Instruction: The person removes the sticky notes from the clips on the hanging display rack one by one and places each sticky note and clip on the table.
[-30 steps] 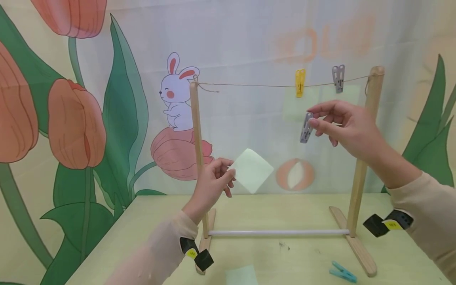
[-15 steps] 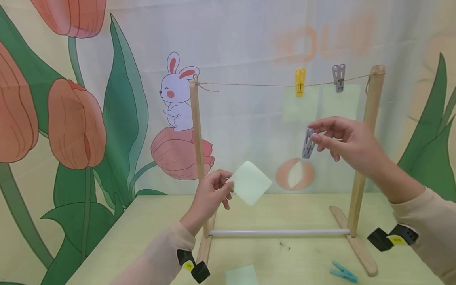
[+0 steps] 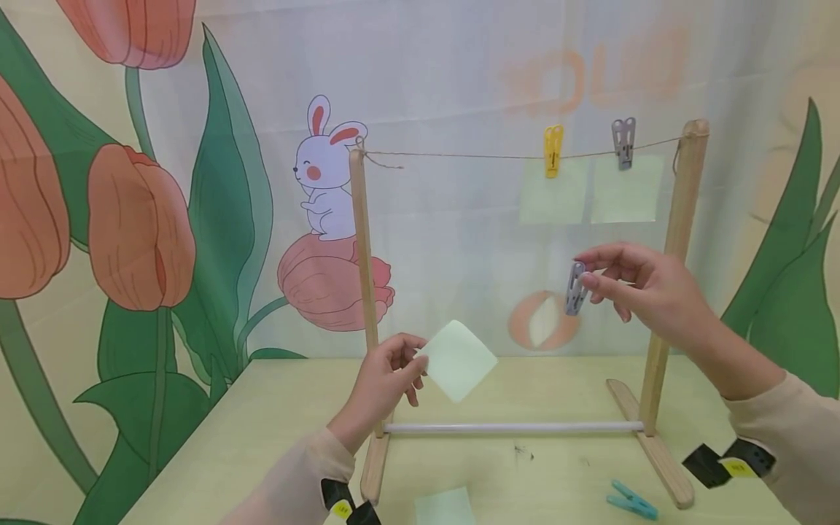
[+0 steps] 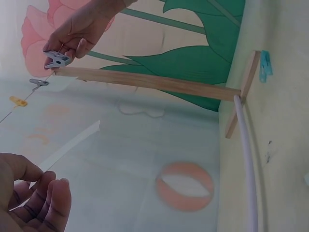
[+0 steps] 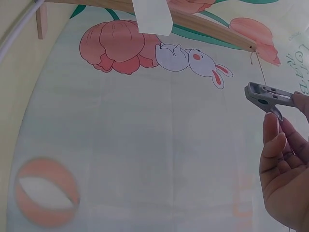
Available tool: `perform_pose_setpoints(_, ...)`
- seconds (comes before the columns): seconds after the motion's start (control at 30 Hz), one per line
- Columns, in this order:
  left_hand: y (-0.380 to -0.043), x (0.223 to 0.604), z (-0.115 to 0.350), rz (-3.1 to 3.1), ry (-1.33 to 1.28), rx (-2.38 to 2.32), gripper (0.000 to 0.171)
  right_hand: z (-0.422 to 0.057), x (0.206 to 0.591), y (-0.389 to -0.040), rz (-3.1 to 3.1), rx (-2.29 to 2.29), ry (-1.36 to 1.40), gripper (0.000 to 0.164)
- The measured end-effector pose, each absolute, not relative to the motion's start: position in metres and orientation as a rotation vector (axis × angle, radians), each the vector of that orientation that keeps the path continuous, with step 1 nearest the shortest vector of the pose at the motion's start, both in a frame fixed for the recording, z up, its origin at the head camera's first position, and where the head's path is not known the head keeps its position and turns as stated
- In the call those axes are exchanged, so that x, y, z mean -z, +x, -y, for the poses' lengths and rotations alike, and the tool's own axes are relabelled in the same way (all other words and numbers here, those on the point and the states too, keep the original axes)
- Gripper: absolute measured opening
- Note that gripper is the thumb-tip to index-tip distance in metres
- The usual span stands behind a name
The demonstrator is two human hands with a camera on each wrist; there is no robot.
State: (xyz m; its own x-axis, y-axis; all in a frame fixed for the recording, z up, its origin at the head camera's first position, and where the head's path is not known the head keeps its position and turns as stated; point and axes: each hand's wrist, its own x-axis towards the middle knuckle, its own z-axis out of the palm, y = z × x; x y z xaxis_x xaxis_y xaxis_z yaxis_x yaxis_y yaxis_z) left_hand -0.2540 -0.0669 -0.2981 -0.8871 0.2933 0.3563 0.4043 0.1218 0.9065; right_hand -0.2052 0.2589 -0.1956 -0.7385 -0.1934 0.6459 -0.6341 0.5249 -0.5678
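At the left post of the wooden rack [image 3: 686,182], the left hand [image 3: 383,385] pinches a pale green paper [image 3: 457,361] by one corner between thumb and fingers. Rightward, a yellow clothespin [image 3: 553,152] sits on the rack's string. Near the rack's right post, a grey clothespin [image 3: 574,289] is pinched between the right hand's [image 3: 650,297] thumb and fingers.

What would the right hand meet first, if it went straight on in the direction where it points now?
In the head view, the right hand points leftward, holding a grey clothespin; the left wooden post looks first in line. Depth is unclear, so it might pass in front.
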Motion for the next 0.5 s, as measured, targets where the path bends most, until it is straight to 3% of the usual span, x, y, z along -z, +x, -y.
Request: perform_pose_setpoints(0.5,-0.246,0.315,0.068,2.335,-0.706,1.895,0.023,-0.273,0.229,-0.200,2.315,-1.170,0.659,0.024)
